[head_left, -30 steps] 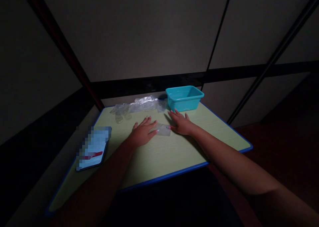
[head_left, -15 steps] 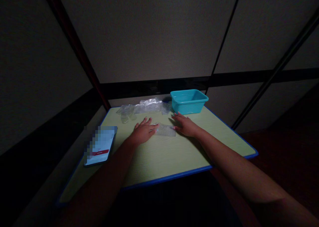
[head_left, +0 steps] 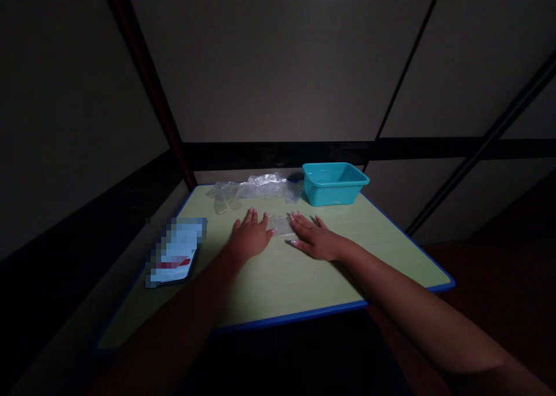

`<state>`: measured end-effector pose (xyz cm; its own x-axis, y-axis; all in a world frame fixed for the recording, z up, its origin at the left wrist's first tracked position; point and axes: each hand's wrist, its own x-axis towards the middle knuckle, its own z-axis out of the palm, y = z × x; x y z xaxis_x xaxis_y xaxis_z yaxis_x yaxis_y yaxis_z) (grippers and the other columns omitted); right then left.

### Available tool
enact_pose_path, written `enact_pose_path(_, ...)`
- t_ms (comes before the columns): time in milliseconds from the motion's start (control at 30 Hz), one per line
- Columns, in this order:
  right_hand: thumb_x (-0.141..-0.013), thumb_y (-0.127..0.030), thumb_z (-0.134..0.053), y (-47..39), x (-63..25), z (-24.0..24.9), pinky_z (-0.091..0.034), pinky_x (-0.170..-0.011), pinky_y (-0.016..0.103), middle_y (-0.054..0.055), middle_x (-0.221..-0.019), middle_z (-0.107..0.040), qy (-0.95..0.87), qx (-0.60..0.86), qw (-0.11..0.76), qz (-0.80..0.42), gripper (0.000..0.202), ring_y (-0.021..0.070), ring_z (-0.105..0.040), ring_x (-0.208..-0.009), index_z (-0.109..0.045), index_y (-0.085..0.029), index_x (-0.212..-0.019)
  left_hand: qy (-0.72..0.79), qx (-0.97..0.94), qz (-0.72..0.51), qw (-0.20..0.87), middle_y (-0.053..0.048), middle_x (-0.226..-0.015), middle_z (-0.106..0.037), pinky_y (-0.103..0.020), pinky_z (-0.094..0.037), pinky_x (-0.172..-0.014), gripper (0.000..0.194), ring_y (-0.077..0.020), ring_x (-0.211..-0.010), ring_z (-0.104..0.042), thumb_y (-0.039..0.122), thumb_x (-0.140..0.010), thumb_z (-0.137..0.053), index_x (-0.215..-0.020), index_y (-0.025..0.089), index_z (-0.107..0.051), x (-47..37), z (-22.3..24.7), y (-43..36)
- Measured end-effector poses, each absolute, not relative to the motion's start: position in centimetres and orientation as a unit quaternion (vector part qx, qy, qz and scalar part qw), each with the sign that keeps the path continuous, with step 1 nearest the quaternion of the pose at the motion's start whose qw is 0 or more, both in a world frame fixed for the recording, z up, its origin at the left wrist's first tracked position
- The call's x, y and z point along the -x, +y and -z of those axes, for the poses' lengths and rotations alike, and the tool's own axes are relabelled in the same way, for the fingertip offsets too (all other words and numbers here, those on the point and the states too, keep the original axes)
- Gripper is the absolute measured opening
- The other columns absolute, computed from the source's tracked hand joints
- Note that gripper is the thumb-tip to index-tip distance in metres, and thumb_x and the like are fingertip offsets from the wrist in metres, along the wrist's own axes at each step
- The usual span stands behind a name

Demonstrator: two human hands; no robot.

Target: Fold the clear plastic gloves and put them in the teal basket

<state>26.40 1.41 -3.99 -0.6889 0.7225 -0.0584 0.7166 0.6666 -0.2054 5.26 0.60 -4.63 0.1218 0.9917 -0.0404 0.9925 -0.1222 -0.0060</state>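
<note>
- Both hands open, palms down, fingers spread; nothing seen pinched or gripped by either.
- Small transparent plastic piece (head_left: 281, 226) laid flat on the counter (head_left: 278, 286), between the hands. Its left edge is met by, or lies just beside, the thumb and fingers of the left hand (head_left: 252, 237); its right edge is overlapped by the fingertips of the right hand (head_left: 319, 242). Firm contact at the left cannot be told.
- Right thumb held apart from its fingers, nearer the front edge than the film is.
- Judged of handling: thin film is likely to wrinkle or slide if pushed from one side only. Light, even pressure is best applied with the finger pads, outward from the middle, with the opposite edge pinned.
- Corners probably best checked for folds; these are hard to make out in the dim light. Nails are best lifted off the film, as snagging or tearing could be caused.
- Crumpled transparent plastic (head_left: 269, 189) spread along the back, beyond the fingertips and apart from the small piece.
- Turquoise basket (head_left: 334, 195) stood upright at the back right, beyond the right hand; its inner floor cannot be seen.
- Phone or tablet (head_left: 178, 250), screen lit and partly blurred, laid left of the left forearm.
</note>
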Motion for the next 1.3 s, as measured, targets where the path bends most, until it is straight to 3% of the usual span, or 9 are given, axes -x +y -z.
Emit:
enact_pose_path(267, -0.089, -0.056, -0.021, 1.6, -26.2, 4.4, -0.005, -0.106, 0.056, 0.02, -0.148, -0.006, -0.899, 0.431, -0.002, -0.076, 0.077, 0.0279, -0.002, -0.138, -0.012, -0.003, -0.143, 0.691, -0.723, 0.013, -0.016, -0.02, -0.145, -0.025, -0.056, -0.02, -0.103, 0.064, -0.0289, -0.137, -0.016, 0.048, -0.09, -0.025, -0.139, 0.009, -0.029, -5.5, 4.6, 0.1)
enact_pose_path(433, -0.09, -0.054, -0.019, 1.5, -26.0, 4.4, -0.004, -0.105, 0.059, 0.019, -0.148, -0.008, -0.895, 0.441, 0.002, -0.071, 0.073, 0.0278, -0.002, -0.138, -0.012, -0.004, -0.144, 0.673, -0.736, -0.052, -0.052, -0.016, -0.147, -0.025, -0.056, -0.018, -0.104, 0.058, -0.0255, -0.137, -0.016, 0.044, -0.091, -0.024, -0.138, 0.011, -0.032, -6.3, 4.3, -0.3)
enact_pose_path(600, -0.09, -0.046, -0.022, 1.8, -25.9, 4.7, -0.003, -0.105, 0.059, 0.014, -0.149, -0.006, -0.894, 0.442, 0.033, -0.063, 0.067, 0.0253, -0.003, -0.138, -0.006, -0.009, -0.145, 0.555, -0.825, -0.098, -0.032, -0.007, -0.149, -0.021, -0.05, -0.017, -0.108, 0.06, -0.0216, -0.138, -0.013, 0.052, -0.091, -0.021, -0.14, 0.018, -0.029, -8.8, 4.3, -1.3)
enact_pose_path(767, -0.091, -0.04, -0.019, 2.6, -25.7, 5.1, 0.0, -0.105, 0.058, 0.01, -0.15, -0.009, -0.89, 0.447, 0.051, -0.068, 0.062, 0.0227, -0.006, -0.138, -0.008, -0.012, -0.145, 0.542, -0.834, -0.105, 0.005, -0.012, -0.149, -0.017, -0.049, -0.015, -0.109, 0.073, -0.0228, -0.138, -0.01, 0.06, -0.088, -0.013, -0.142, 0.011, -0.022, -9.9, 4.8, -1.7)
enact_pose_path(933, -0.09, -0.035, -0.023, 2.7, -25.3, 5.3, 0.001, -0.104, 0.059, 0.012, -0.149, -0.013, -0.891, 0.45, 0.019, -0.061, 0.06, 0.0256, -0.006, -0.138, -0.015, -0.012, -0.144, 0.552, -0.829, -0.088, 0.03, -0.012, -0.149, -0.017, -0.051, -0.014, -0.108, 0.071, -0.0233, -0.138, -0.008, 0.058, -0.089, -0.011, -0.141, 0.011, -0.025, -9.9, 4.8, -1.5)
enact_pose_path(1100, -0.088, -0.04, -0.028, 2.5, -25.0, 5.2, -0.002, -0.102, 0.063, 0.012, -0.15, -0.01, -0.899, 0.433, 0.017, -0.066, 0.065, 0.0288, -0.005, -0.138, -0.008, -0.016, -0.145, 0.521, -0.846, -0.098, 0.05, -0.008, -0.15, -0.013, -0.05, -0.009, -0.109, 0.069, -0.021, -0.138, -0.009, 0.057, -0.09, -0.009, -0.144, 0.015, -0.016, -10.6, 4.5, -1.3)
enact_pose_path(1300, -0.087, -0.04, -0.028, 2.3, -24.6, 5.4, -0.001, -0.103, 0.061, 0.016, -0.149, -0.01, -0.889, 0.453, 0.029, -0.06, 0.068, 0.029, -0.008, -0.137, -0.007, -0.01, -0.145, 0.533, -0.84, -0.087, 0.047, -0.008, -0.15, -0.014, -0.052, -0.01, -0.109, 0.07, -0.0222, -0.138, -0.009, 0.057, -0.09, -0.011, -0.144, 0.013, -0.012, -10.4, 4.9, -0.6)
